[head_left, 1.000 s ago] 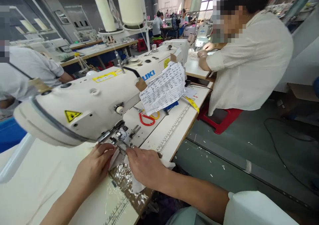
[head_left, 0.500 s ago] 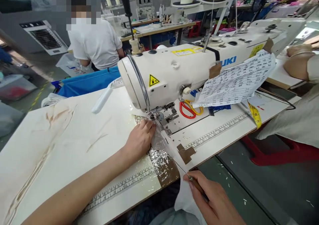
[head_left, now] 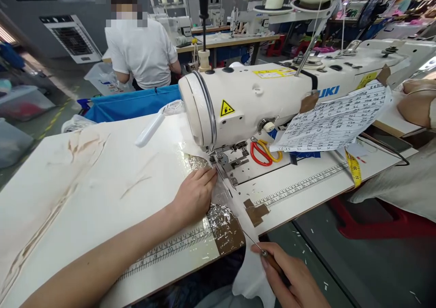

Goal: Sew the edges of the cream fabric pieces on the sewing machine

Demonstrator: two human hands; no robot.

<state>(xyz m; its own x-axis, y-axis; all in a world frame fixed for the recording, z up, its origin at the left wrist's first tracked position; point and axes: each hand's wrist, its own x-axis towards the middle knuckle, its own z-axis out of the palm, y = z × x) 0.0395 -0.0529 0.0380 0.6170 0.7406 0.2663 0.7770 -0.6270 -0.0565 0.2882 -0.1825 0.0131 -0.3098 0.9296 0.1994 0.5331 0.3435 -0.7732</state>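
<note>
My left hand [head_left: 195, 193] lies on the sewing table close to the needle area, its fingers pressed together on the edge of a strip of white fabric [head_left: 247, 217]. The fabric runs from the presser foot [head_left: 213, 156] down over the table's front edge and hangs toward my lap. A thin awl with a wooden handle [head_left: 272, 261] is in my right hand [head_left: 289, 271], fingers closed round the handle. Its metal shaft points up-left onto the fabric. Above both hands stands the head of a white sewing machine [head_left: 245, 99].
Red-and-yellow-handled scissors [head_left: 261, 153] lie beside the machine bed. A written paper sheet [head_left: 335, 117] is fixed to the machine. A yellow tape measure [head_left: 353, 168] hangs at the right. A white-handled tool [head_left: 150, 130] lies at the back. Another person [head_left: 143, 49] sits beyond a blue cloth bin [head_left: 132, 103].
The view has shifted, so the machine appears farther right. More of the white fabric hangs below the table edge. Both hands keep nearly the same places, the awl still in my right hand.
</note>
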